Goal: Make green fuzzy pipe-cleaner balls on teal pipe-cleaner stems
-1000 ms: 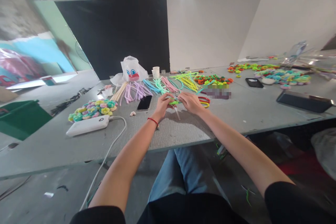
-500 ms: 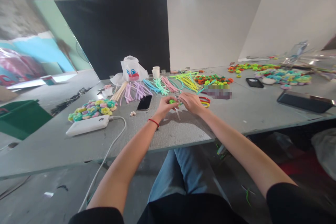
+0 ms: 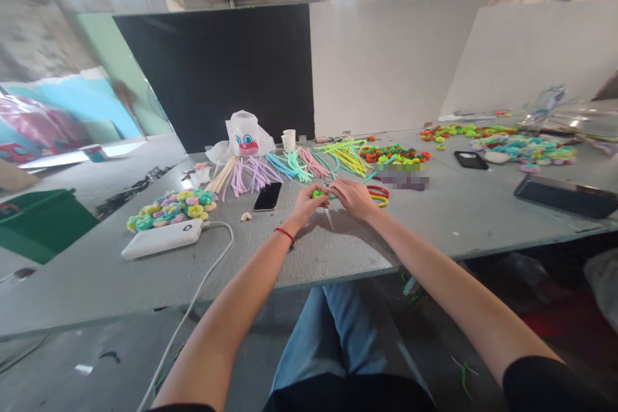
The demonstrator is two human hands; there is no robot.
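Note:
My left hand (image 3: 307, 206) is closed on a small fuzzy bright green pipe cleaner piece (image 3: 318, 194) above the table. Close against it, my right hand (image 3: 356, 199) is closed too, its fingertips meeting at the same piece and partly covering it. A thin pale strip (image 3: 330, 219) sticks out below the fingers; where it joins is hidden. Red and yellow pipe cleaners (image 3: 379, 196) lie bent just right of my right hand. Beyond both hands, bundles of pastel pipe cleaners (image 3: 253, 170) and yellow-green ones (image 3: 348, 159) are spread out.
Left stand a power bank (image 3: 164, 239) with a white cable, a pile of fuzzy flowers (image 3: 174, 208) and a phone (image 3: 268, 196). A plastic bag (image 3: 246, 135) and paper cups (image 3: 288, 140) stand behind. More fuzzy pieces (image 3: 526, 145) and a dark device (image 3: 564, 197) lie right.
The view has tilted up slightly, so everything sits lower in the picture. My hands stay together on the green piece, with only a slight shift of the fingers.

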